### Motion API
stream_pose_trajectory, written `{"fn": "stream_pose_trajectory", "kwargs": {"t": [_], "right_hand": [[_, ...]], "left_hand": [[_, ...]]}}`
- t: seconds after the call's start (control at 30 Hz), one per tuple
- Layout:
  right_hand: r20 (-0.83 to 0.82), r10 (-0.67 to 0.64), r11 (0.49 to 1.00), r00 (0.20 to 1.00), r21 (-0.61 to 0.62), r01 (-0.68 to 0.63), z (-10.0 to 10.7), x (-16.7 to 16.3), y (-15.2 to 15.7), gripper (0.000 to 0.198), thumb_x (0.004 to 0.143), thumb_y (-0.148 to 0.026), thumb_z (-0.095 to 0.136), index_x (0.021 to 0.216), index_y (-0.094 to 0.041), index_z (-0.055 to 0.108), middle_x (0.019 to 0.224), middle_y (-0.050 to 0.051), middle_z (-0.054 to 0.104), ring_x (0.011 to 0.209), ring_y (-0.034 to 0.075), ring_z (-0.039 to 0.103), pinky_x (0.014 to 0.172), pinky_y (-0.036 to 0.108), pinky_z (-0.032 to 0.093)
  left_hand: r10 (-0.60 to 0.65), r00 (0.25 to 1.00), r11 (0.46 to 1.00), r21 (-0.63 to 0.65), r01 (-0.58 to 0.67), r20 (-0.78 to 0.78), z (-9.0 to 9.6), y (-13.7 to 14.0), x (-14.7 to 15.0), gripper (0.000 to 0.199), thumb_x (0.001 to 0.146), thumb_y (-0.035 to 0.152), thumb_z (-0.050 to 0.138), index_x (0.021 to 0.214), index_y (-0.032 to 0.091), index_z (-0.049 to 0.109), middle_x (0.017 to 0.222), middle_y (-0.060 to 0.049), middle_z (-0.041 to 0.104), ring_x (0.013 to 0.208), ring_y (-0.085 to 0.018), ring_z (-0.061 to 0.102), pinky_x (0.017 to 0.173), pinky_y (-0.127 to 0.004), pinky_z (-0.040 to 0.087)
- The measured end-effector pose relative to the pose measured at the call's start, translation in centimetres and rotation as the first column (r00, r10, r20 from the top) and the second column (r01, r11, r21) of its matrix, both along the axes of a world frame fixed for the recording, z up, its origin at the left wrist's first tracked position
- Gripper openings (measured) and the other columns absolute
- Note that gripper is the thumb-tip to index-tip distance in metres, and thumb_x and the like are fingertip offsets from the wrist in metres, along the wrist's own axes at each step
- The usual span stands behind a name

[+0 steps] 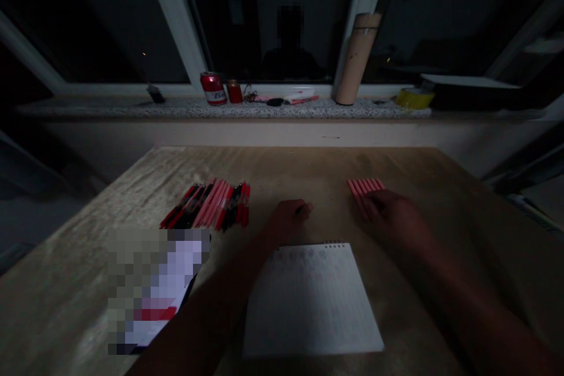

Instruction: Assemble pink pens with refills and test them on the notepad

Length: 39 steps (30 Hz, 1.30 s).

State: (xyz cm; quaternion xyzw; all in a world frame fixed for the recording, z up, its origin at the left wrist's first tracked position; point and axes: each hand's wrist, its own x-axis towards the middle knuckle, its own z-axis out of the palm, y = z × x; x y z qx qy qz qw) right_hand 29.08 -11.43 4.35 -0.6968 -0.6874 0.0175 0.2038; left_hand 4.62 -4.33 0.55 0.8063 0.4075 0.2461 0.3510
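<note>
In the dim head view, my right hand is at a neat row of pink pens on the right of the table. Its fingers are bent and closed over the near right part of the row, hiding those pens. My left hand hovers over or rests on the table's middle, beyond the notepad. Its fingers are curled together, with a dark spot by the fingertips; what they hold, if anything, is unclear. Left of it lies a wide bunch of red, black and pink pens. A spiral notepad with faint writing lies between my forearms.
A partly pixelated phone-like object lies by my left forearm. The cloth-covered table meets a wall under a windowsill. There stand a red can, a small red jar, a tall tan cylinder and yellow tape.
</note>
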Motion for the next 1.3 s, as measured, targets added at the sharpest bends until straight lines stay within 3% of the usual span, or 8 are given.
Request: {"fn": "stream_pose_trajectory", "kwargs": {"t": [0.1, 0.2, 0.3, 0.63, 1.3], "right_hand": [[-0.008, 0.182, 0.983, 0.983, 0.035, -0.182, -0.7, -3.4, -0.6, 0.027, 0.086, -0.028, 0.043, 0.097, -0.016, 0.064, 0.093, 0.011, 0.067, 0.079, 0.020, 0.062, 0.070, 0.030, 0.045], [-0.023, 0.368, 0.930, 0.929, 0.003, -0.368, -1.5, -6.2, -1.1, 0.025, 0.089, -0.026, 0.041, 0.094, -0.017, 0.063, 0.087, 0.008, 0.066, 0.082, 0.019, 0.060, 0.073, 0.029, 0.044], [-0.036, 0.453, 0.891, 0.891, -0.013, -0.453, -2.1, -7.5, -1.3, 0.023, 0.090, -0.025, 0.040, 0.089, -0.018, 0.062, 0.083, 0.006, 0.064, 0.078, 0.017, 0.059, 0.072, 0.028, 0.043], [-0.033, 0.467, 0.884, 0.884, 0.004, -0.467, -3.2, -7.5, -0.9, 0.024, 0.091, -0.026, 0.040, 0.087, -0.018, 0.062, 0.080, 0.005, 0.060, 0.079, 0.017, 0.055, 0.075, 0.030, 0.042], [-0.122, 0.476, 0.878, 0.871, 0.006, -0.479, -3.3, -7.5, -0.4, 0.020, 0.090, -0.024, 0.042, 0.084, -0.019, 0.060, 0.080, 0.004, 0.057, 0.078, 0.017, 0.055, 0.075, 0.031, 0.043]], "left_hand": [[0.006, 0.999, 0.998, -0.058, -0.004, 0.044, 0.1, 0.0, -0.2, 0.043, 0.088, 0.046, 0.032, 0.062, 0.016, 0.047, 0.052, 0.003, 0.044, 0.054, -0.010, 0.043, 0.052, -0.022, 0.030], [0.020, 0.997, 0.996, -0.094, -0.013, 0.072, 0.2, 0.0, -0.3, 0.043, 0.087, 0.047, 0.032, 0.061, 0.016, 0.046, 0.051, 0.003, 0.042, 0.053, -0.010, 0.042, 0.052, -0.022, 0.031], [0.032, 0.994, 0.994, -0.108, -0.021, 0.106, 0.2, 0.0, -0.4, 0.043, 0.087, 0.048, 0.032, 0.061, 0.016, 0.045, 0.051, 0.003, 0.042, 0.053, -0.010, 0.041, 0.052, -0.022, 0.032], [0.057, 0.987, 0.988, -0.151, -0.034, 0.149, 0.0, -0.1, -0.5, 0.042, 0.087, 0.048, 0.032, 0.061, 0.016, 0.044, 0.050, 0.004, 0.040, 0.050, -0.009, 0.040, 0.051, -0.023, 0.031], [0.074, 0.995, 0.985, -0.163, -0.063, 0.062, 0.3, 0.1, -0.4, 0.042, 0.086, 0.047, 0.034, 0.061, 0.016, 0.046, 0.051, 0.003, 0.043, 0.053, -0.010, 0.042, 0.051, -0.023, 0.032]]}}
